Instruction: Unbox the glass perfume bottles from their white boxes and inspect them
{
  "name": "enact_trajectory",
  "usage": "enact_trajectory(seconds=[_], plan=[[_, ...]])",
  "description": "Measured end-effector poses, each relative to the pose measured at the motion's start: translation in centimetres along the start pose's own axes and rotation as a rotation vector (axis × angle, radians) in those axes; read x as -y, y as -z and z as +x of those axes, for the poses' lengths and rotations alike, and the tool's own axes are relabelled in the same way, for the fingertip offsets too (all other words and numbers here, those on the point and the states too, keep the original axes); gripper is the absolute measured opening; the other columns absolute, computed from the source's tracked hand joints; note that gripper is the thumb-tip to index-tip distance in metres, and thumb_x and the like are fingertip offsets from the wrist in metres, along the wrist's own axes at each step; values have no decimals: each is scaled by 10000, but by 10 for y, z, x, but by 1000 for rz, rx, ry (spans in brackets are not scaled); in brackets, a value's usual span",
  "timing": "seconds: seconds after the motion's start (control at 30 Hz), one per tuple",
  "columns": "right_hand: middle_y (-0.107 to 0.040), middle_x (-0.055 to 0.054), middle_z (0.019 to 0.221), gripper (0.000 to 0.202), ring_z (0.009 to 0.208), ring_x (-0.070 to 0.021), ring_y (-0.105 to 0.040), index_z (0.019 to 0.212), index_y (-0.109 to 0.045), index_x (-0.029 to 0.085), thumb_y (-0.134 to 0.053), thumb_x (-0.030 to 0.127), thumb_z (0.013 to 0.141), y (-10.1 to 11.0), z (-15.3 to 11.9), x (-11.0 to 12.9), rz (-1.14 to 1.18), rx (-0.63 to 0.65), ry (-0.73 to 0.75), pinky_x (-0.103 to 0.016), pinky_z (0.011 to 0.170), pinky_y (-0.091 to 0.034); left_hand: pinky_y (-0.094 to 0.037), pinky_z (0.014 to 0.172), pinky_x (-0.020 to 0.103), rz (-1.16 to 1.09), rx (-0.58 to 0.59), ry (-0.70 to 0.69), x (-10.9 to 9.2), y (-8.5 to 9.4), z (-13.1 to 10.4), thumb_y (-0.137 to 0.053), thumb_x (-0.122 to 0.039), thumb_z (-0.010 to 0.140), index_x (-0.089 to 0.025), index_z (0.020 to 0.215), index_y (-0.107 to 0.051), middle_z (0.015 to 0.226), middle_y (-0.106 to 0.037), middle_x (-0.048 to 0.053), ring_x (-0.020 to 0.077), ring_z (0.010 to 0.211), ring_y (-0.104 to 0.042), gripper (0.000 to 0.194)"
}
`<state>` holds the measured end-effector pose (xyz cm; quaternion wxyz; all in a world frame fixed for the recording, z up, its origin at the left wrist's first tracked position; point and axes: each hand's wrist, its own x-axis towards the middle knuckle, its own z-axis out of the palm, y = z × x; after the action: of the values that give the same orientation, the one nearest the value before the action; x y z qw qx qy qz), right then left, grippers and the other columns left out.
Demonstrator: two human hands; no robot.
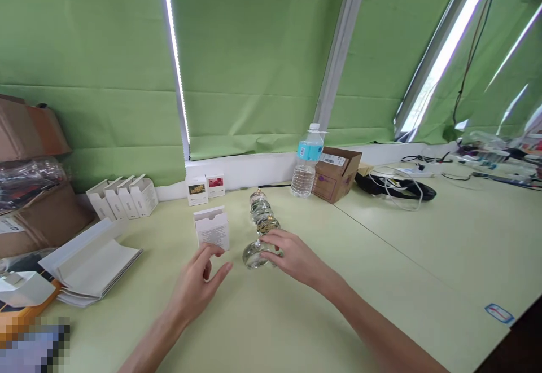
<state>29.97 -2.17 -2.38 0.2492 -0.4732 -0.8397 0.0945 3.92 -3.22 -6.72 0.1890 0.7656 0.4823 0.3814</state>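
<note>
Presently, I find the nearest glass ornament [252, 256] just left of the right hand [293, 254], grip indeterminable; the left hand [196, 284] is empty.

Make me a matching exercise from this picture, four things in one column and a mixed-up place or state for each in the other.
Column one:
1. Left hand
2. Right hand
3. Water bottle
4. Window blinds

Column two:
A. Upright beside a brown carton
B. Green, pulled down
C. At the nearest glass piece
D. In front of the text-printed white box

Pairs: 1-D, 2-C, 3-A, 4-B
</note>
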Motion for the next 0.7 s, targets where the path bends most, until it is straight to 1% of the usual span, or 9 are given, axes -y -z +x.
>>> enact_trajectory(seconds=[0.1,0.2,0.23,0.3,0.37,0.4,0.53,0.63,0.7], plan=[[-658,-61,1129,320,1031,-211,-590,1208,-614,224,-524,348,927,-9,-3,11,7,-15,72,-335,920,-451,-377,566,230,-34,136,121,-6,-11,-2,-581,-474,843,-285,1199,-471,952,-594,-19,96,543,-418,418],[-657,-45,1158,319,1098,-201,-558,1243,-580,224,-487,299,947,-8,-4,17,17,-28,113,-342,978,-418,-364,559,232,-71,183,197,-9,-16,-3,-599,-456,825,-317,1300,-411,1048,-601,-17,90,536,-412,529],[-658,-45,1154,308,1102,-198,-553,1232,-585,218,-476,279,951,-6,-5,17,9,-38,106,-344,982,-413,-353,556,233,-75,193,217,-9,-17,-3,-591,-459,829,-312,1295,-428,1013,-609,-20,96,541,-411,515],[-660,-57,1120,264,1084,-205,-553,1157,-626,204,-480,257,944,0,-5,13,-43,-50,69,-358,970,-412,-320,547,235,-67,210,244,-10,-18,-3,-561,-478,842,-289,1234,-505,840,-604,-31,116,556,-412,438],[-661,-67,1061,207,1039,-219,-560,1056,-668,196,-533,263,914,4,-5,7,-125,-18,41,-378,941,-414,-289,540,236,-50,228,253,-11,-18,-3,-538,-494,851,-274,1149,-575,686,-541,-44,131,567,-408,372],[-659,-67,1032,177,1015,-224,-561,1009,-682,197,-570,264,891,5,-6,3,-170,10,39,-387,926,-411,-279,537,237,-45,232,254,-12,-17,-3,-533,-497,852,-272,1119,-594,647,-510,-49,134,568,-402,354],[-638,-57,944,53,956,-224,-551,815,-700,201,-649,212,815,1,-9,-6,-315,99,48,-389,866,-396,-270,534,234,-50,233,250,-14,-16,-3,-538,-490,848,-284,1096,-607,613,-463,-59,134,566,-381,330],[-624,-60,904,130,944,-218,-541,692,-675,187,-630,153,809,-6,-10,-6,-375,125,54,-373,838,-388,-275,536,231,-56,237,246,-14,-15,-3,-539,-481,848,-290,1093,-611,609,-459,-61,133,568,-376,319],[-623,-59,875,163,931,-212,-542,668,-663,178,-615,120,812,-8,-9,-5,-378,130,54,-368,841,-388,-273,533,231,-60,243,240,-15,-14,-3,-544,-473,845,-289,1084,-618,619,-474,-59,132,566,-373,311]])
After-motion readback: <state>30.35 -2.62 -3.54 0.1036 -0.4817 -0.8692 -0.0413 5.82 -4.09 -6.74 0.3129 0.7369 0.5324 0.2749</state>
